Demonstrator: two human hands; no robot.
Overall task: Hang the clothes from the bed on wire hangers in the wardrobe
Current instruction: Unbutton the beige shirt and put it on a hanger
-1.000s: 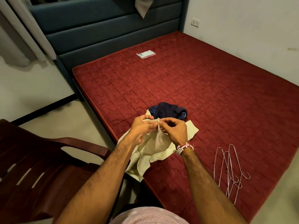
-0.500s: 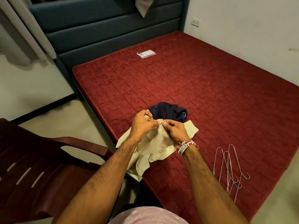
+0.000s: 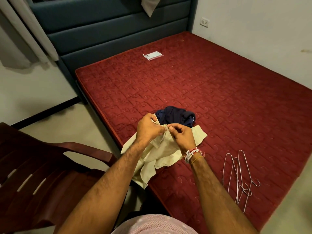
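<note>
Garment [image 3: 162, 156] | pinched by fingers [image 3: 174, 127] of left hand [image 3: 148, 130], right hand [image 3: 184, 138] | over bed [image 3: 219, 98] edge

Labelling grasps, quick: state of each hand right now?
Left hand: pinching the pale yellow cloth garment.
Right hand: pinching the same garment.

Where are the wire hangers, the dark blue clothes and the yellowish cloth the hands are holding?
wire hangers [image 3: 240, 186]: head view, where the wires bunch beside the hooks.
dark blue clothes [image 3: 175, 115]: head view, middle of the crumpled pile.
yellowish cloth [image 3: 162, 149]: head view, the fold in its middle.
</note>
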